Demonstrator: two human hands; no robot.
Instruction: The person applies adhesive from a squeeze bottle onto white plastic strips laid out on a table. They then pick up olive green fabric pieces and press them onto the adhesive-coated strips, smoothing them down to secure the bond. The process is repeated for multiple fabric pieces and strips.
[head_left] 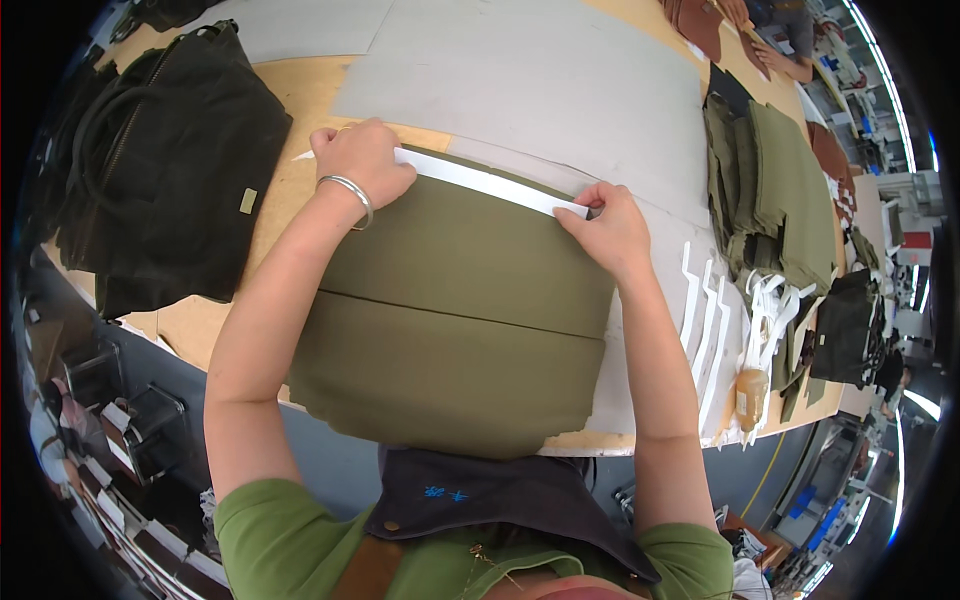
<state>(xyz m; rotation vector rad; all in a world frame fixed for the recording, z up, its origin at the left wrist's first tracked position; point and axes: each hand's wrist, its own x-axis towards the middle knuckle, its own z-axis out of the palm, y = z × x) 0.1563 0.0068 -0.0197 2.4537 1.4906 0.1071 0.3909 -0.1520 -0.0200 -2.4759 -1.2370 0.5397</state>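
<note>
An olive-green fabric panel (460,260) lies before me on the table, a seam running across its middle and its near edge hanging toward my apron. Along its far edge stretches a white strip (485,187). My left hand (362,160), a silver bangle at its wrist, pinches the strip's left end, and a pointed white tip pokes out beyond the fingers. At the other end my right hand (607,222) grips the strip between thumb and fingers. The strip looks flat against the fabric between both hands.
Dark bags (175,170) are piled at the left. On the right lie several loose white strips (706,330), a bottle of amber liquid (749,395) and a stack of folded olive fabric (785,180). Another person's hand (772,58) works on brown pieces at the far right.
</note>
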